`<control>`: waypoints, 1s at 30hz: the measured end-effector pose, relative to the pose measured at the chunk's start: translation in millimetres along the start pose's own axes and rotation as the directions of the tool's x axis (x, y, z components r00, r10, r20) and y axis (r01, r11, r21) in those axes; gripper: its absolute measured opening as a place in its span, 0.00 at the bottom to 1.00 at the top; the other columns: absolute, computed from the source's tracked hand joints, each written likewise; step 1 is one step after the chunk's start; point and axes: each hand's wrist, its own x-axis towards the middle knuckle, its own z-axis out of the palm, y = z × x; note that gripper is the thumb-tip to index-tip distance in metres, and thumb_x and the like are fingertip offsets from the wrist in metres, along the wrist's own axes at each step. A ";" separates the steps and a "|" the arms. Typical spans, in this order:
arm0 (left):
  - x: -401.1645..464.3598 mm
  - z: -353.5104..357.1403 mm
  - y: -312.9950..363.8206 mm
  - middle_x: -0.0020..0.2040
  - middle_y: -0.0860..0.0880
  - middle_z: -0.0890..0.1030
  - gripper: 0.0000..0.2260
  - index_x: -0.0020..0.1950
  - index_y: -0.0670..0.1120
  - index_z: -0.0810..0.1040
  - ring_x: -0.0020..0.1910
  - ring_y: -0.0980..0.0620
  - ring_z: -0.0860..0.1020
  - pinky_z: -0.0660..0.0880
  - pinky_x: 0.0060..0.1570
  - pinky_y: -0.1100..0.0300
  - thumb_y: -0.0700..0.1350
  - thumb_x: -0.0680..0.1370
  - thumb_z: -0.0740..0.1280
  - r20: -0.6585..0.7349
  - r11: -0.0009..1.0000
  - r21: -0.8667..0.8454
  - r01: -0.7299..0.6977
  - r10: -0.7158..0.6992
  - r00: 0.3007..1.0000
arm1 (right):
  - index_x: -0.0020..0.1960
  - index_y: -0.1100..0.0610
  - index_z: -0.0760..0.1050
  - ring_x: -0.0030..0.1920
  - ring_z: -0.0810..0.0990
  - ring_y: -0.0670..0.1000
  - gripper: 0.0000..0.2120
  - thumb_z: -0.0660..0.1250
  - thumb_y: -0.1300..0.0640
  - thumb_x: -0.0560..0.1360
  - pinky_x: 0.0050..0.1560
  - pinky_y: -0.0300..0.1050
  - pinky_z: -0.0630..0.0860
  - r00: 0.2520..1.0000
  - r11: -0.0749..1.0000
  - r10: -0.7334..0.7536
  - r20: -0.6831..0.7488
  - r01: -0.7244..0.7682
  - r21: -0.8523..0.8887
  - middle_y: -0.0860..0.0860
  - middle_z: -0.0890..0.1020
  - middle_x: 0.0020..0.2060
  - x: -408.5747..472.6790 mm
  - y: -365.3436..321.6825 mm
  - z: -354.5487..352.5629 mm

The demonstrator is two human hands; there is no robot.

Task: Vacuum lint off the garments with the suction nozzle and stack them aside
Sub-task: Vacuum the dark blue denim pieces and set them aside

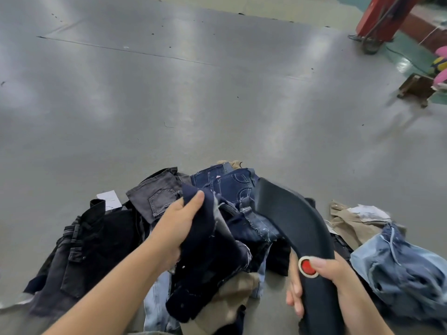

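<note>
A heap of garments lies on the grey table [217, 93] near its front edge. My left hand [179, 226] grips a dark navy garment [208, 262] and holds it up off the heap. My right hand [321, 284] grips the curved black suction nozzle [290, 216], with the thumb beside its red button [308, 267]. The nozzle's wide mouth points at the dark blue jeans [232, 182] at the back of the heap, just right of the navy garment.
Black jeans [79, 247] and grey jeans [157, 192] lie on the left. Light blue denim [399, 267] and a khaki garment [350, 223] sit on the right. A white paper slip [108, 198] lies behind the heap. A red post [384, 18] stands at the far right.
</note>
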 end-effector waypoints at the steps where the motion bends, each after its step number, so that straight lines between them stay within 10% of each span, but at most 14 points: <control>1: 1.4 -2.2 1.5 0.35 0.47 0.84 0.10 0.47 0.46 0.80 0.32 0.51 0.82 0.77 0.38 0.56 0.51 0.79 0.64 -0.029 1.000 -0.005 -0.011 0.011 1.000 | 0.33 0.68 0.71 0.21 0.75 0.57 0.11 0.70 0.62 0.61 0.25 0.46 0.73 0.999 0.999 0.048 0.002 -0.048 -0.026 0.62 0.74 0.20 -2.0 3.1 0.0; 9: -2.9 5.6 0.9 0.29 0.54 0.81 0.09 0.46 0.49 0.79 0.25 0.58 0.78 0.72 0.25 0.66 0.52 0.79 0.62 -0.034 0.994 -0.050 -0.102 0.100 0.994 | 0.60 0.37 0.76 0.58 0.80 0.56 0.30 0.69 0.51 0.59 0.54 0.41 0.74 0.973 0.981 0.041 0.229 0.004 -0.192 0.59 0.82 0.54 -7.4 18.0 12.9; 15: -5.4 7.8 -0.7 0.39 0.55 0.85 0.08 0.51 0.52 0.79 0.36 0.59 0.82 0.75 0.31 0.68 0.51 0.80 0.61 0.017 0.982 -0.042 -0.185 0.186 0.982 | 0.58 0.45 0.80 0.45 0.83 0.51 0.27 0.70 0.54 0.58 0.44 0.38 0.77 0.975 0.995 0.010 0.221 0.013 -0.099 0.53 0.85 0.44 -1.3 24.6 21.6; 19: -8.0 9.3 -5.4 0.42 0.51 0.85 0.07 0.50 0.49 0.80 0.41 0.54 0.83 0.78 0.37 0.62 0.48 0.80 0.62 0.048 0.981 0.009 -0.194 0.193 0.980 | 0.41 0.69 0.75 0.22 0.75 0.58 0.25 0.77 0.54 0.53 0.23 0.45 0.73 0.991 0.996 -0.009 0.130 -0.003 0.092 0.65 0.74 0.24 4.1 23.1 21.0; 25: -5.9 6.5 -1.0 0.40 0.52 0.85 0.08 0.50 0.51 0.79 0.37 0.55 0.82 0.77 0.34 0.62 0.50 0.80 0.62 -0.032 0.987 -0.048 -0.152 0.151 0.988 | 0.37 0.70 0.75 0.22 0.76 0.58 0.20 0.71 0.54 0.56 0.26 0.45 0.74 0.991 0.999 -0.041 0.124 0.042 -0.001 0.64 0.74 0.23 1.7 13.2 8.1; 30: -6.9 9.8 -2.4 0.44 0.50 0.85 0.08 0.50 0.51 0.79 0.43 0.52 0.82 0.76 0.44 0.58 0.50 0.80 0.61 -0.029 0.989 -0.006 -0.149 0.149 0.988 | 0.60 0.40 0.77 0.58 0.79 0.58 0.30 0.69 0.53 0.58 0.52 0.41 0.74 0.965 0.978 0.025 0.260 0.030 -0.205 0.62 0.80 0.55 -1.6 28.9 12.7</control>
